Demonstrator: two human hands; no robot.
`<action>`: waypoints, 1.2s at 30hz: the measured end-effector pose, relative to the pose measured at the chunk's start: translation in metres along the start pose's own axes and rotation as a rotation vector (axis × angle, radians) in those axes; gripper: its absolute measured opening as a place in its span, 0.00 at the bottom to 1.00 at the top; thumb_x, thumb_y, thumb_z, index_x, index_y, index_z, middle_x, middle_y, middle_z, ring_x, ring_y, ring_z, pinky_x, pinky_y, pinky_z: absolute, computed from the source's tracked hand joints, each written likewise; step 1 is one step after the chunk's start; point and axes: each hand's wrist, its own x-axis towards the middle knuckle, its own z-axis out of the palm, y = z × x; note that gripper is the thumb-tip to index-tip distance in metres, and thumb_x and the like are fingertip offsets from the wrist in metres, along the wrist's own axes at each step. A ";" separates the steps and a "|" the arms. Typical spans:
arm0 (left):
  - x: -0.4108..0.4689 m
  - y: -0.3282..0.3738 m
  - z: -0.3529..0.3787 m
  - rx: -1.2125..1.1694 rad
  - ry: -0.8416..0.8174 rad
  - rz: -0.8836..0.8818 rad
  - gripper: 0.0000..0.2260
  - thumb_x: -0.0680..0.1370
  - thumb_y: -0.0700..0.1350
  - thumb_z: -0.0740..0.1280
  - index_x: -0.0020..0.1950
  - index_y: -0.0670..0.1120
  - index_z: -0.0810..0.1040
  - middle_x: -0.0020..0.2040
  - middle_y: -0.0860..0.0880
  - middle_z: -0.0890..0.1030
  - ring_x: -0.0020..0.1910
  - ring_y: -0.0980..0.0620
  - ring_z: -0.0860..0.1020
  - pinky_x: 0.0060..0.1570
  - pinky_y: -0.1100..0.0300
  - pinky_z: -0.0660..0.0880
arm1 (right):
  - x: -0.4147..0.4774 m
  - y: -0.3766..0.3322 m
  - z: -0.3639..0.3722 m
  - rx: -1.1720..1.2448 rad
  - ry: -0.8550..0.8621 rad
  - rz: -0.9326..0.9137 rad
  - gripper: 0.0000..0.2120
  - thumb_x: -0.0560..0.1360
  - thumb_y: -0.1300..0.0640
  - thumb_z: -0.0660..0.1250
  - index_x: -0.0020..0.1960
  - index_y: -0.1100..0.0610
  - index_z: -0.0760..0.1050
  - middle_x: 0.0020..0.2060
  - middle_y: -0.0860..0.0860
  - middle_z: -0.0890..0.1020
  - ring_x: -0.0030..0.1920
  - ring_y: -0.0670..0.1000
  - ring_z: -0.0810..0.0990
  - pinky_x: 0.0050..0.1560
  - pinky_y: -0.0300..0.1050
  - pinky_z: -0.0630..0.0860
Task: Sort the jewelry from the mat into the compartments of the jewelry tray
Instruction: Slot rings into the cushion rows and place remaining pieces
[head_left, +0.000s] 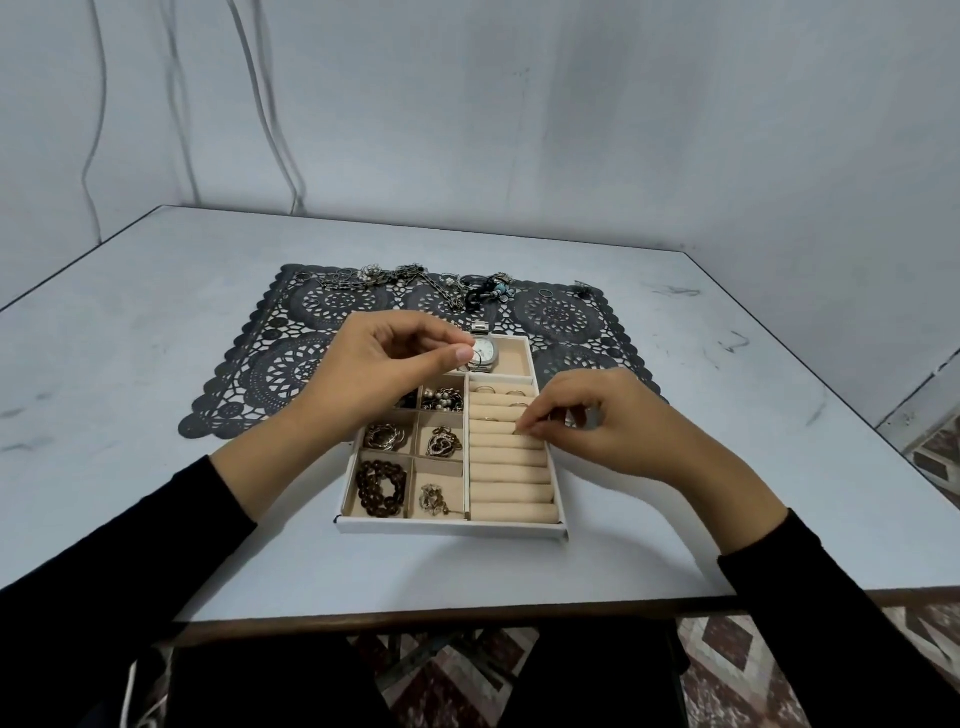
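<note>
A white jewelry tray (447, 529) with beige lining sits at the near edge of a dark lace mat (291, 358). Its left compartments hold bracelets and chains; a silver watch (485, 353) lies in the top compartment. My left hand (379, 374) hovers over the tray's upper left, thumb and forefinger pinched on a thin ring (480, 357). My right hand (608, 421) presses a small ring (517, 430) into the ring rolls (511, 467) on the tray's right side. Several rings sit in the upper rolls. More chains and rings (415, 283) lie along the mat's far edge.
The pale table (727, 415) ends close to me at its front edge and at the right, where a patterned floor shows. Grey walls stand behind the table, with cables hanging at the back left.
</note>
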 end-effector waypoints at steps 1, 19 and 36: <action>0.000 0.000 0.000 0.000 0.001 0.001 0.05 0.68 0.46 0.75 0.43 0.54 0.86 0.43 0.45 0.86 0.41 0.53 0.82 0.44 0.64 0.80 | 0.001 0.000 -0.002 0.029 -0.007 0.015 0.05 0.72 0.63 0.73 0.46 0.55 0.84 0.39 0.45 0.82 0.40 0.43 0.78 0.40 0.30 0.68; 0.000 0.003 0.003 -0.007 -0.007 -0.019 0.06 0.71 0.39 0.75 0.43 0.50 0.85 0.37 0.52 0.85 0.37 0.61 0.81 0.38 0.71 0.76 | 0.014 0.001 -0.012 0.087 -0.186 0.105 0.05 0.72 0.63 0.72 0.45 0.55 0.84 0.38 0.44 0.79 0.36 0.44 0.78 0.38 0.36 0.73; 0.000 0.002 0.002 -0.005 -0.007 -0.021 0.05 0.68 0.44 0.75 0.43 0.51 0.85 0.40 0.47 0.86 0.38 0.59 0.82 0.40 0.69 0.77 | 0.019 -0.002 -0.013 0.134 -0.180 0.192 0.04 0.71 0.62 0.73 0.45 0.56 0.83 0.39 0.53 0.81 0.34 0.51 0.79 0.31 0.37 0.72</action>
